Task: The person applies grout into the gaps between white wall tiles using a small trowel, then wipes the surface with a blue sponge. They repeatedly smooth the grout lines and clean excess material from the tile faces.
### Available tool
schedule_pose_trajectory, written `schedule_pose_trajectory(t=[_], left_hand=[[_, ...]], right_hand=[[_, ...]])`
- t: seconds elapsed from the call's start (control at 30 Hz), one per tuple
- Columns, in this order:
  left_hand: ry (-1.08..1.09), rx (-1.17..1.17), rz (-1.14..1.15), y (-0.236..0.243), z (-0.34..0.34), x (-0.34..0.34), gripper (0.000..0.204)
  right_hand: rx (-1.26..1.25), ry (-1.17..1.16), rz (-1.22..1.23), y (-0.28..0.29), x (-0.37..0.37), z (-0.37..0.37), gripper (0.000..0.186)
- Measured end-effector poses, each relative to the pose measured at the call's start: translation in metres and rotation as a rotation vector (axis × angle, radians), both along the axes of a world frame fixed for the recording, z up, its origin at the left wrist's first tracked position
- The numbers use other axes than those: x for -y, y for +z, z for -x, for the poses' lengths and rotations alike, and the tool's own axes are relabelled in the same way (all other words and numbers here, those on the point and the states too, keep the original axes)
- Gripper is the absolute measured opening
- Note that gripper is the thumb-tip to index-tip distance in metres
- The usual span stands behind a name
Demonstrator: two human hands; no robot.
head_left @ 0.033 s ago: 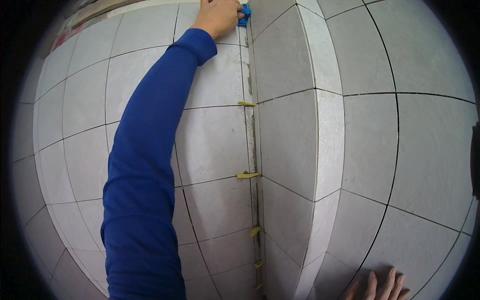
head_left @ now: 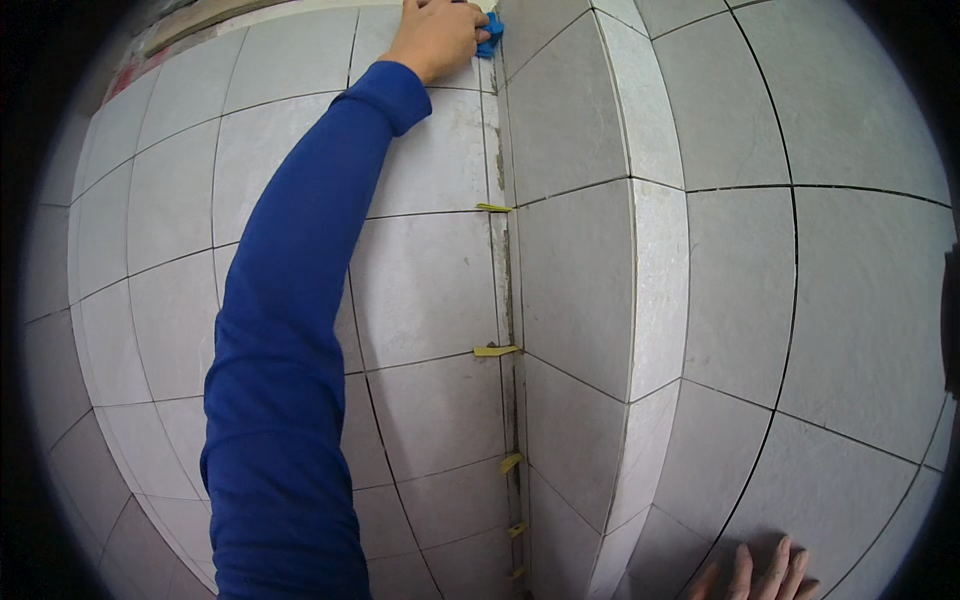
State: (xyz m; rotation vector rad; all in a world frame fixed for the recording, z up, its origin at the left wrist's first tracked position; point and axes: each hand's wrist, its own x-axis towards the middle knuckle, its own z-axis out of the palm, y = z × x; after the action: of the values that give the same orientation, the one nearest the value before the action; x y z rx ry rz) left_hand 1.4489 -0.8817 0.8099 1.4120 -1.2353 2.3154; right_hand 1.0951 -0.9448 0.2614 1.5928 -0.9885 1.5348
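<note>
With the left hand (head_left: 435,38), a small blue piece (head_left: 488,38) is pinched high up in the corner between gray tiles (head_left: 575,280). Below it, yellow wedges (head_left: 494,351) are stuck along the corner. Low on the right, the right hand (head_left: 768,578) is held with fingers spread over tile.

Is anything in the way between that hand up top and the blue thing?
Nothing visible is: the left hand is right against the blue thing, with no gap showing between them.
</note>
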Motion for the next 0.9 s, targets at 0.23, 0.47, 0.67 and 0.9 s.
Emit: schedule_pose_trajectory(t=[0.23, 0.47, 0.67, 0.9], left_hand=[[0.013, -0.079, -0.256, -0.060, -0.013, -0.018, 0.026], [-0.320, -0.226, -0.140, -0.013, 0.014, -0.046, 0.035], [-0.389, -0.242, 0.395, 0.024, 0.016, 0.033, 0.036], [-0.241, -0.238, -0.119, -0.034, -0.009, -0.007, 0.033]], right_hand=[[-0.038, 0.088, -0.042, -0.003, -0.004, 0.007, 0.033], [-0.049, 0.140, -0.083, -0.003, -0.007, 0.009, 0.034], [-0.071, 0.049, -0.055, -0.003, -0.005, 0.007, 0.035], [-0.054, 0.093, -0.063, -0.005, -0.006, 0.008, 0.034]])
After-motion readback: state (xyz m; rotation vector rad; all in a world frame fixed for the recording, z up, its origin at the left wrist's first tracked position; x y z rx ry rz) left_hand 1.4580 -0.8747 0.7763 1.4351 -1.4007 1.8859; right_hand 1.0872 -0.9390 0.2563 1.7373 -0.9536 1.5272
